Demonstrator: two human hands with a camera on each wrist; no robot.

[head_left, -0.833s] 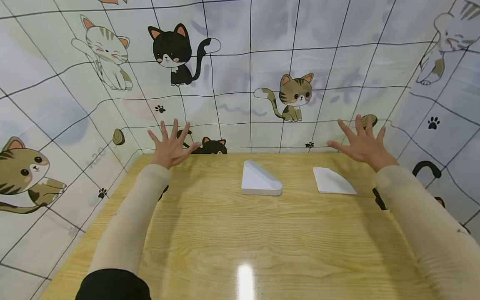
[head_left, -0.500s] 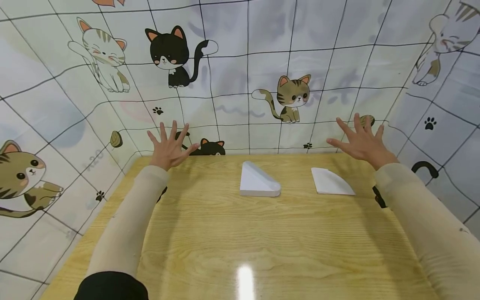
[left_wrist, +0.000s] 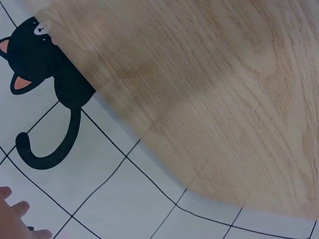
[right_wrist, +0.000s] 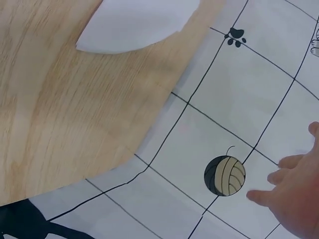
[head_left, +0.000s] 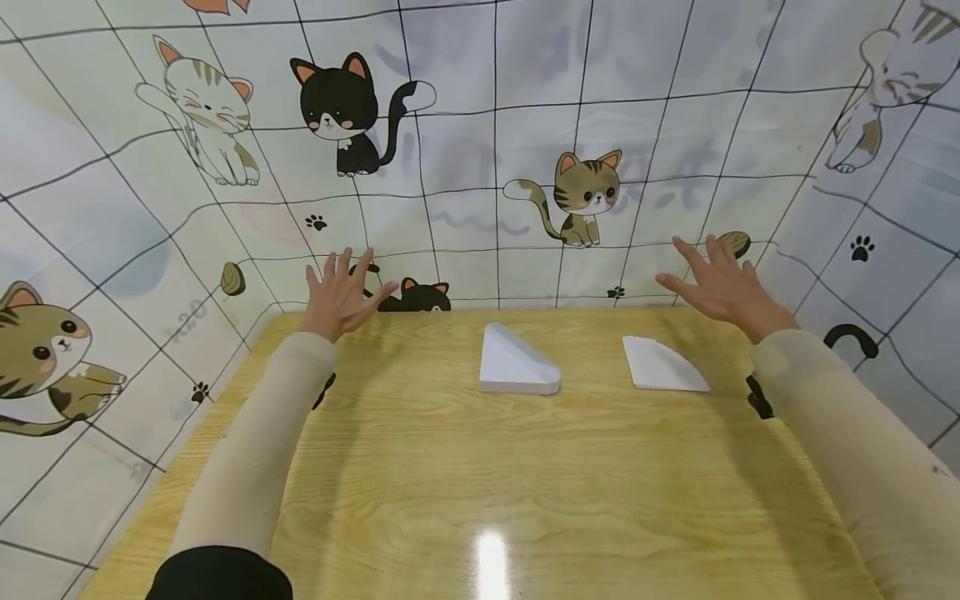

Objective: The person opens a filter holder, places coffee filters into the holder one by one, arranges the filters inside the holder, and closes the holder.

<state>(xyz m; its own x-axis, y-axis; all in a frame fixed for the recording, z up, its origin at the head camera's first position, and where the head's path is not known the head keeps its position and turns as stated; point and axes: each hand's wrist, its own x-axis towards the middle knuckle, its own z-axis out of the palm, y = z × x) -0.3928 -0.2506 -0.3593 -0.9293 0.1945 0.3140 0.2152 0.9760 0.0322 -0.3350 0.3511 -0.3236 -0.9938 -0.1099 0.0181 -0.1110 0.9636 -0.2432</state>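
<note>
My left hand [head_left: 339, 298] is held out over the far left part of the table, fingers spread, holding nothing. Over the far right part, my right hand [head_left: 722, 287] is stretched out the same way and also holds nothing. Between them lies a white wedge-shaped box [head_left: 517, 362] with a rounded right corner. To its right, nearer my right hand, lies a flat white paper-like piece [head_left: 663, 365] with a curved edge. The right wrist view shows part of that white piece [right_wrist: 142, 25] on the wood, with my right fingers [right_wrist: 291, 169] at the right edge.
The wooden table [head_left: 480, 467] reaches a wall covering [head_left: 465, 217] printed with cats and grid lines, which also runs along both sides. Light glares off the table's near middle. In the left wrist view the rounded table corner [left_wrist: 199, 184] meets the covering.
The fingers of both hands have tipped slightly forward and drawn a little closer together. The view has shifted slightly. The white box and the flat piece have stayed in place on the table.
</note>
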